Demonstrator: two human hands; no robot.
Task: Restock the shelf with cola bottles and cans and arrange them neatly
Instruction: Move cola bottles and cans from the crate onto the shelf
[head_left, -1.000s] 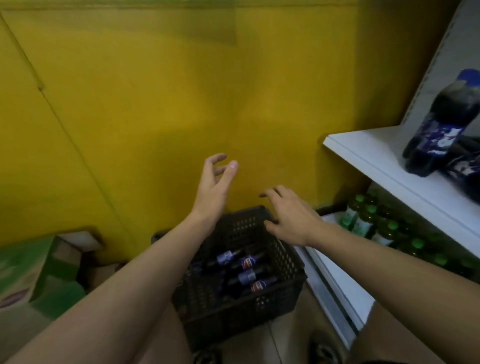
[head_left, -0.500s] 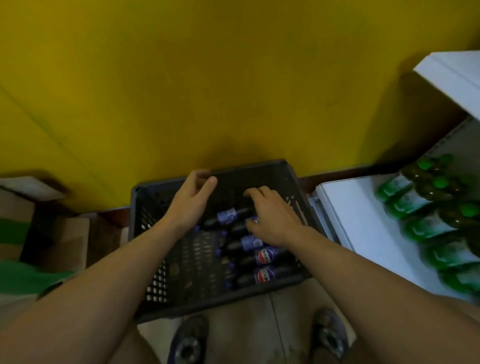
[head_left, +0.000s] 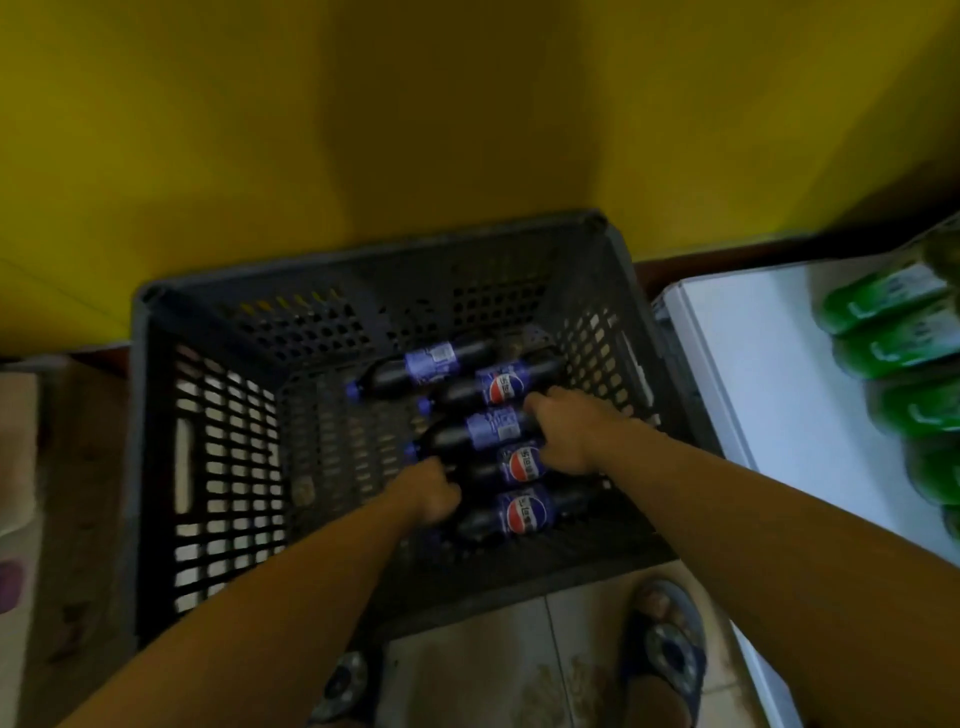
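Five cola bottles (head_left: 522, 514) are seen lying in the dark crate (head_left: 156, 415), the fingers of the left hand (head_left: 428, 493) and right hand (head_left: 563, 436) being curled round two of them, so all five are judged left to be carried to the white shelf (head_left: 769, 395) alongside.

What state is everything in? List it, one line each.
Crate: on floor, open-topped, holding bottles.
Cola bottles: five, lying sideways in crate.
Left hand: grips one bottle's neck end.
Right hand: grips another bottle's base end.
Green bottles: in a row on white shelf.
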